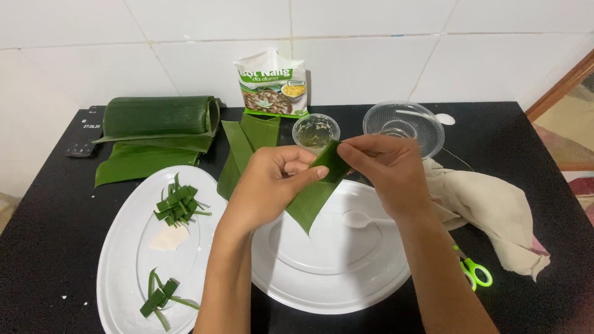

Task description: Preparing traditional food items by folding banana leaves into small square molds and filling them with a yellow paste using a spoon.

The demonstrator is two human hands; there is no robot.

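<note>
- Far left: a phone (pixel 82 137) lies on the black table (pixel 49 235), just beside a rolled banana leaf (pixel 158 115) with flat leaf pieces (pixel 139 162) under and in front of it.
- Near left: oval white platter (pixel 120 260) carrying woven green leaf bits (pixel 178 204), a small pale piece (pixel 169 238) and more cut strips (pixel 162 297).
- Left hand (pixel 269 185): fingers curled, thumb and forefinger pinching the leaf strip (pixel 315 198) near its upper fold.
- Leaf strip: held above the round white plate (pixel 328 272), centre of scene, its pointed end hanging down toward the near side. Looks light, thin and pliant, glossy so likely a bit slick; probably splits along the grain if creased hard. Best gripped at the folded upper edge, both sides, with gentle pressure.
- Right hand (pixel 387 170): fingertips pressed together on the strip's top end, pinching it opposite the left.
- Plastic spoon (pixel 362 218) rests on the plate under the right wrist.
- Far centre: printed packet (pixel 271 83) against the tiled wall, small clear cup (pixel 316 131), clear bowl (pixel 403 125).
- Right: crumpled beige cloth (pixel 495 210); green-handled scissors (pixel 475 272) near it.
</note>
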